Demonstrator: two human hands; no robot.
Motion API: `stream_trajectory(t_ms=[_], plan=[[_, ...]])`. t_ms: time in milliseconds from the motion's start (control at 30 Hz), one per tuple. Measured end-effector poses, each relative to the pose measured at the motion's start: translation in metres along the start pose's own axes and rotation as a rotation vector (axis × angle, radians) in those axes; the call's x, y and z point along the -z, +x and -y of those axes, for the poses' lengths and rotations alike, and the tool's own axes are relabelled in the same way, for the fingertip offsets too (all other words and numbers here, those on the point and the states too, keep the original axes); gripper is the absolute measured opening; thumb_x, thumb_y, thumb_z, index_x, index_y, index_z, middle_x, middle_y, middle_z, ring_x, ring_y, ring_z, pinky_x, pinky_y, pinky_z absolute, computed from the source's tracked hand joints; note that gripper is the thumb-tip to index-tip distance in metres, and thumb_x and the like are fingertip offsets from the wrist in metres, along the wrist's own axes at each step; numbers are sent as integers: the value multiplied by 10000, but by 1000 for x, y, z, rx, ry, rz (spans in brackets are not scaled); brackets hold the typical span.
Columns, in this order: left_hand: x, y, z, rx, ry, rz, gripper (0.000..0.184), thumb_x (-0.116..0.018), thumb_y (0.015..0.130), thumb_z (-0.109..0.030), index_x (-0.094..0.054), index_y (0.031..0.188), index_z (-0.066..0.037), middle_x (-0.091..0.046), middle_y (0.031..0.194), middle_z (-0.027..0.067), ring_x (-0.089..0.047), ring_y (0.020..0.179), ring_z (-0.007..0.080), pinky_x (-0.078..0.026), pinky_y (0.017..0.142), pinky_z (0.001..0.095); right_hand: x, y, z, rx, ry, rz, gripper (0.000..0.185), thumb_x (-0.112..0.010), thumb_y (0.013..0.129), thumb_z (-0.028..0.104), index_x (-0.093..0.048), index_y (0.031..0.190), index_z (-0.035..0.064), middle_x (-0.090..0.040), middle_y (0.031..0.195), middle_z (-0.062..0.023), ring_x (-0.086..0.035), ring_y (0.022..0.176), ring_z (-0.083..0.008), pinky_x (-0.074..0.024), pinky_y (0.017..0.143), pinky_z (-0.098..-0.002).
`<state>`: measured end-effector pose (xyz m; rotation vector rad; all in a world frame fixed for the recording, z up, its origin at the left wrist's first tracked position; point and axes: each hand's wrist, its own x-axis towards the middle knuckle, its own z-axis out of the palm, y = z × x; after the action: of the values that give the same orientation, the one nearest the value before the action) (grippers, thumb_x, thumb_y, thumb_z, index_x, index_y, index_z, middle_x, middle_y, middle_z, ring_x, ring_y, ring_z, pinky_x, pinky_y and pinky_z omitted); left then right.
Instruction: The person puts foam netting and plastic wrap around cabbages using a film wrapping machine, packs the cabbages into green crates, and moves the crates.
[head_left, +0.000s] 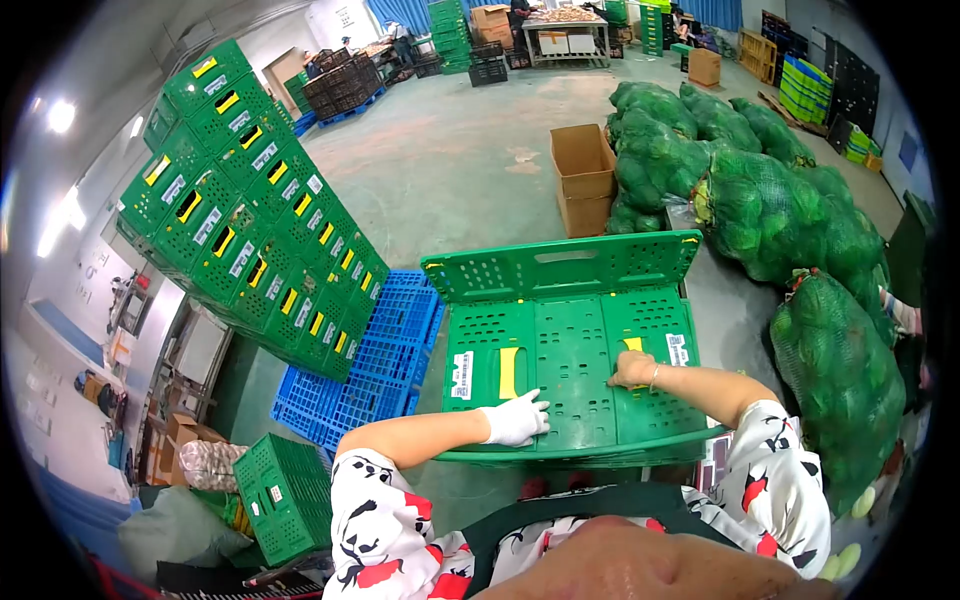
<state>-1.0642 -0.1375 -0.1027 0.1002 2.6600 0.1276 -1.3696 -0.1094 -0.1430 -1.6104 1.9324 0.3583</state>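
A green plastic crate point(573, 345) lies in front of me with its end panels folded inward and its far long side raised. My left hand point(517, 418), in a white glove, rests on the left folded panel beside a yellow handle, its fingers spread. My bare right hand point(632, 371) touches the right folded panel just below the other yellow handle. Its fingers are bent together, and what they hold, if anything, is hidden. Barcode labels show on both panels.
Green crates point(250, 200) stand in a tall stack at the left, beside a blue pallet point(405, 335). Net sacks of green vegetables point(835, 370) fill the right. An open cardboard box point(583, 180) stands beyond the crate. People are near tables at the back.
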Motion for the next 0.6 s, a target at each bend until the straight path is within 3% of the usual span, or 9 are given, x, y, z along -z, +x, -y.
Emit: stream_trajectory(t_ms=[67,133,233,333,400,467,533,567,600], plan=[[11,5,-4,37,-27,-49,285,-609,861,-288,-639,1046,-74,-644,1082,145,-546,1202,298,-265,1146,531,2,-4,2,-40,76,-15,501,-727,768,550,-722,646,63,-702,644,-19,-701,752,-193,-550,759,-351],[12,-4,5,16,-142,-261,232,-570,884,-277,-600,881,-47,-644,733,132,-642,773,314,-409,1028,450,10,-16,5,-78,129,-55,499,-731,758,544,-727,654,56,-701,639,-23,-704,763,-200,-551,785,-357],[33,-30,9,90,-104,-325,309,-539,937,-321,-578,834,-33,-614,638,118,-626,675,329,-485,816,408,32,-27,-6,-53,305,-98,483,-728,751,511,-727,670,35,-695,630,-67,-701,696,-214,-557,773,-343],[49,-62,8,167,-129,-317,325,-547,934,-341,-653,980,-37,-649,731,153,-639,829,323,-483,855,406,64,-53,-19,-44,373,-81,467,-717,759,452,-704,672,-7,-695,634,-96,-696,652,-197,-562,719,-334],[56,-84,9,239,-164,-321,331,-555,929,-341,-671,1045,-53,-661,775,164,-632,897,326,-480,869,405,66,-58,-47,-64,256,-342,412,-737,777,387,-691,695,-14,-699,647,-103,-688,610,-192,-561,653,-328],[60,-116,8,319,-67,-400,287,-568,919,-317,-679,1003,-66,-665,765,136,-643,790,322,-500,805,416,106,-115,-67,-18,574,-350,372,-741,801,333,-682,731,-28,-708,689,-133,-682,574,-193,-555,595,-335],[67,-163,11,405,156,-378,179,-604,899,-256,-696,912,-102,-629,654,117,-631,664,299,-500,688,425,114,-125,-147,-222,395,-533,328,-705,837,272,-665,741,-40,-680,637,-118,-664,548,-163,-532,539,-328],[35,-184,31,672,38,-501,183,-619,900,-238,-694,811,-98,-612,628,122,-625,662,289,-493,647,418,108,-128,-179,16,741,-505,285,-691,837,232,-664,737,-33,-660,599,-99,-639,534,-140,-507,524,-309],[45,-188,23,797,-480,-642,230,-631,905,-268,-722,798,-86,-621,638,130,-620,664,298,-497,644,409,105,-134,-179,-48,678,-523,267,-690,825,225,-667,734,-25,-662,605,-97,-624,534,-128,-482,511,-300]])
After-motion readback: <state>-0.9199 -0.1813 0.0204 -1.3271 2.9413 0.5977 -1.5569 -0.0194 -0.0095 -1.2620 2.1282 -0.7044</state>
